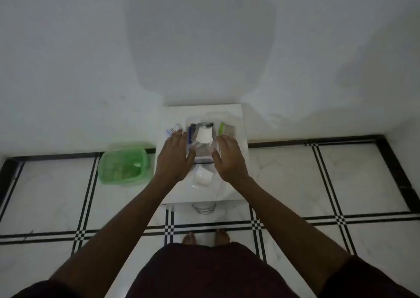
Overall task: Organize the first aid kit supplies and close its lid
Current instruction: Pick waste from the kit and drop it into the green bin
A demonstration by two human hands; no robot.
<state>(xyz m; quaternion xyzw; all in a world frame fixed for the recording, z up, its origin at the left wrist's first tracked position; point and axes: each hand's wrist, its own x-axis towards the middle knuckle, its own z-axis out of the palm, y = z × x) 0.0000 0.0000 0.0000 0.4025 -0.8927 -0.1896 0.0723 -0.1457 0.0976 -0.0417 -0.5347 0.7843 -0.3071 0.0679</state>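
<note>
clear plastic box point(203, 146), left hand point(175, 155), right hand point(229, 159) flanking.

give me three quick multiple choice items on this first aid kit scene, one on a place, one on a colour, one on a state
1. Where is the green basket?
A. on the floor left of the white table
B. on the table
C. in a hand

2. What colour is the item right of the clear box?
A. red
B. green
C. black

3. What are the hands doing?
A. hanging at the sides
B. flanking the box
C. lifting the basket

Key: 1 A, it sits on the tiles beside the table; 2 B, green item; 3 B, left hand and right hand sit either side of it.
</note>
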